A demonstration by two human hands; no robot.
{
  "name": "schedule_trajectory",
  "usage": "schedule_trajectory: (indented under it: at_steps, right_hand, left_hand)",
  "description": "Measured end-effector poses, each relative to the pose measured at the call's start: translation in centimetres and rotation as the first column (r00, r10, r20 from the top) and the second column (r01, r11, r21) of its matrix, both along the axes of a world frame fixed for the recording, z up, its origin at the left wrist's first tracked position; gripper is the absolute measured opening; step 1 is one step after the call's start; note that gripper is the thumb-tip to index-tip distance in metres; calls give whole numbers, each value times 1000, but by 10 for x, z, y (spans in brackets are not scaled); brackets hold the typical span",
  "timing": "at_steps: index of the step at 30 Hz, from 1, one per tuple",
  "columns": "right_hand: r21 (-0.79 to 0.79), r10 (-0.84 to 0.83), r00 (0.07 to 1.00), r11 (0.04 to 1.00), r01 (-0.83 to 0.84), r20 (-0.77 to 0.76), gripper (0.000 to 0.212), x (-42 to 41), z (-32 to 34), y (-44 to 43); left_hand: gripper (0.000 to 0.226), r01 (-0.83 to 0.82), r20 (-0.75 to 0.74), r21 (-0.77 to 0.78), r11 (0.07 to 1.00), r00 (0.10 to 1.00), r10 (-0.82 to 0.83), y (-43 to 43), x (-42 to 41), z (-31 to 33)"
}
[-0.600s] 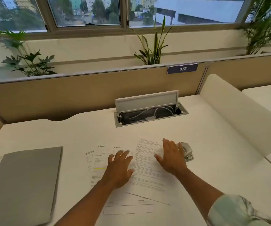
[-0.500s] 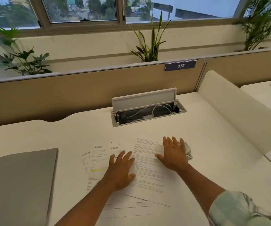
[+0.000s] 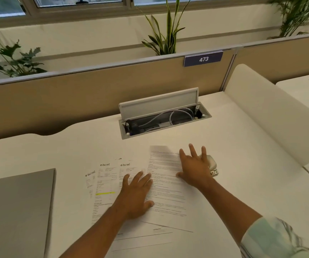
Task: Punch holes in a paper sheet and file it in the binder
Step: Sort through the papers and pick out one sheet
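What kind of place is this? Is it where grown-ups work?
Probably an office. The divider wall carries a desk number sign reading 473, a cable box with wires stands open in the white desk, and printed papers lie spread on it.

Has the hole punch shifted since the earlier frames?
No. The hole punch keeps its place just right of the top sheet, partly under the right hand; only the camera has tilted.
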State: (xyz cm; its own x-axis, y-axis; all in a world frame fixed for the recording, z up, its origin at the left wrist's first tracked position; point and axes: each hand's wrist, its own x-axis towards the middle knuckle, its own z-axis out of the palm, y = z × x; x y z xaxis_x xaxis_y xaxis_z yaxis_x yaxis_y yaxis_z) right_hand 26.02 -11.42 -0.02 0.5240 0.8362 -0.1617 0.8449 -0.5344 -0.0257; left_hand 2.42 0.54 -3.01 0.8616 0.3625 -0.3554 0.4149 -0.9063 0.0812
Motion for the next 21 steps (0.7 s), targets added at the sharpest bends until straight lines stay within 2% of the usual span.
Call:
schedule_trajectory:
  at_steps: [2, 4, 6, 8, 10, 12, 15, 16, 18, 19, 21]
  right_hand:
    - [76, -73, 995, 994, 79, -75, 84, -7, 5, 1]
    - [201, -169, 961, 956, 213, -218, 79, -16, 10, 1]
    - [333, -205, 859, 860, 387, -469, 76, -25, 16, 0]
    - [369, -189, 763, 787, 494, -618, 71, -35, 18, -3]
    - [386, -194, 734, 748, 540, -650, 64, -44, 16, -10]
    - [425, -189, 747, 723, 545, -637, 47, -51, 13, -17]
    - [462, -152, 750, 704, 539, -643, 22, -61, 20, -22]
    - [469, -121, 744, 707, 529, -658, 18, -63, 22, -24]
    - [477, -36, 731, 735, 482, -682, 15, -66, 28, -26]
    - [478, 9, 723, 756, 447, -690, 15, -67, 31, -28]
    - [485, 99, 686, 779, 398, -721, 15, -72, 39, -33]
  left_hand:
    - [83, -2, -4, -10, 1000, 1000, 2, 0, 0, 1]
    - [83, -4, -2, -15, 1000, 1000, 4, -1, -1, 2]
    - [83, -3, -4, -11, 1000, 1000, 3, -2, -2, 2]
    - [83, -5, 1, -7, 1000, 1000, 5, -3, -2, 2]
    - [83, -15, 5, -9, 1000, 1000, 15, -4, -3, 0]
    - [83, -26, 33, -3, 1000, 999, 26, -6, -4, 2]
    - [83, -121, 179, -52, 991, 975, 128, -8, -10, 3]
    - [83, -186, 282, -119, 975, 935, 213, -9, -11, 2]
    - [86, -330, 476, -341, 880, 747, 464, -9, -13, 4]
    - [88, -375, 510, -482, 792, 615, 601, -9, -13, 10]
    - [91, -357, 418, -758, 546, 377, 826, -5, -14, 26]
